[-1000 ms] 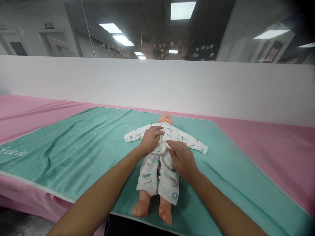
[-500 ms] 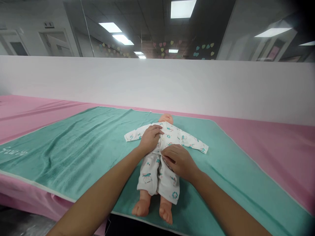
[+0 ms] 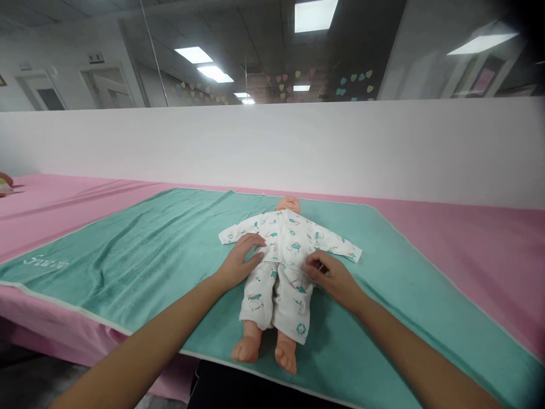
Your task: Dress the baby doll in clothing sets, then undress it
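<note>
A baby doll (image 3: pixel 288 204) lies on its back, feet towards me, arms spread. It wears a white patterned top (image 3: pixel 283 233) and matching trousers (image 3: pixel 258 296); its bare feet show below the cuffs. My left hand (image 3: pixel 239 262) rests at the left side of the top near its hem, thumb and fingers apart, holding nothing. On the opposite side, my right hand (image 3: pixel 332 277) has its fingers curled, with the tips pinching the lower edge of the top by the doll's hip. The top lies flat and closed down the front.
Under the doll is a green blanket (image 3: pixel 162 244) with white edging, spread over a pink cover (image 3: pixel 481 244). A white low wall (image 3: pixel 272 145) runs behind, with glass above it. Part of a small object (image 3: pixel 5 184) shows at the far left edge.
My left hand has slid down and left off the chest to the side of the top. My right hand has moved right, from the middle of the hem to its side.
</note>
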A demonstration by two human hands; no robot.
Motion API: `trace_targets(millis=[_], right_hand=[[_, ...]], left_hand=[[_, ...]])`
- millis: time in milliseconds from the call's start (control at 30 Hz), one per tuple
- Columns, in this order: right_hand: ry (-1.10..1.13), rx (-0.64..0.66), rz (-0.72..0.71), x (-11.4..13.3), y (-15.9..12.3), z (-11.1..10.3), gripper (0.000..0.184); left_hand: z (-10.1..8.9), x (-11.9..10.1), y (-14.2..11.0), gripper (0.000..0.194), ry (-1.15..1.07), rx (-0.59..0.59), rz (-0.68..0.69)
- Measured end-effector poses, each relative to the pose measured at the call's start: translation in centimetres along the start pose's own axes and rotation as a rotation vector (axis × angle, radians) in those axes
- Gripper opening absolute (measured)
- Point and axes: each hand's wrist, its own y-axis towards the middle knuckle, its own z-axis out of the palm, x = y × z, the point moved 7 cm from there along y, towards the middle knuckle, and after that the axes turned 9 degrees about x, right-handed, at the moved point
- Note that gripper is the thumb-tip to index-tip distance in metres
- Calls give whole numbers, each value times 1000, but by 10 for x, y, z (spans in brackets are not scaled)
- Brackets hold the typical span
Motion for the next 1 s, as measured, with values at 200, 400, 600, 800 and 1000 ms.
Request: trace_targets(millis=[200, 400, 600, 800, 1000], right_hand=[[-224, 109, -24, -6, -10, 3, 20], [-231, 113, -207, 21, -14, 14, 16], [-165, -45, -56, -20, -5, -18, 21], [-465, -311, 528, -123, -22, -109, 36], [-400, -147, 645, -147, -22, -115, 43]], left_hand=[[-2, 8, -28, 31, 15, 124, -139], [2, 14, -25, 12, 103, 72, -258], [-5, 23, -30, 4, -140, 102, -274], [-59, 114, -35, 27, 43, -192, -665], [-73, 163, -19, 49, 114, -35, -836]])
